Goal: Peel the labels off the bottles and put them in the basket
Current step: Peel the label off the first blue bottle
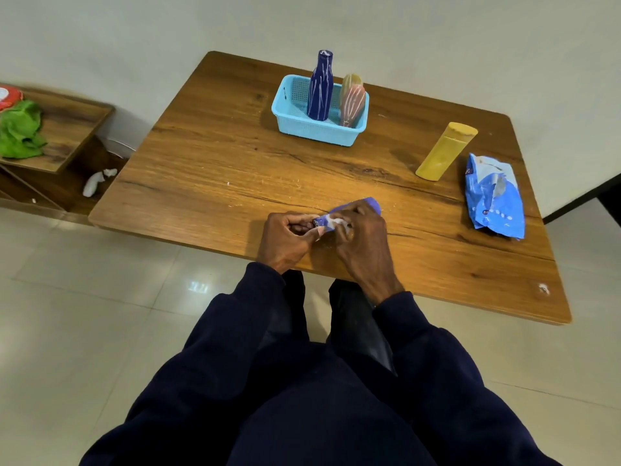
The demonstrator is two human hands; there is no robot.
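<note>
Purple bottle (371, 204) lies almost level between both hands, just above the near edge of the surface (218, 156), its far end poking out past the right knuckles. The right hand (363, 237) is wrapped round the bottle's body, fingers curled over it. The left hand (289, 237) pinches the bottle's left end between thumb and fingers, where white patches show on the purple; whether a strip of label is caught in that pinch cannot be told. Dark navy sleeves cover both forearms.

Farther back, near the middle of the surface, stands a light blue basket (316, 129). Inside it a dark blue bottle (321, 89) streaked with white stands upright on the left. At the right end, a pink bottle (353, 105) leans with a beige bottle (351, 83) just behind it.

To the right, well apart from the basket, a yellow bottle (445, 151) stands on the wood, cap end farthest away. Just beside it, nearer the right edge, lies a crumpled blue bag (494, 196).

Off to the left, beyond the surface, is a low wooden shelf (74, 119). A green cloth (20, 129) sits on its top, and white scraps (95, 183) lie on its lower level.
</note>
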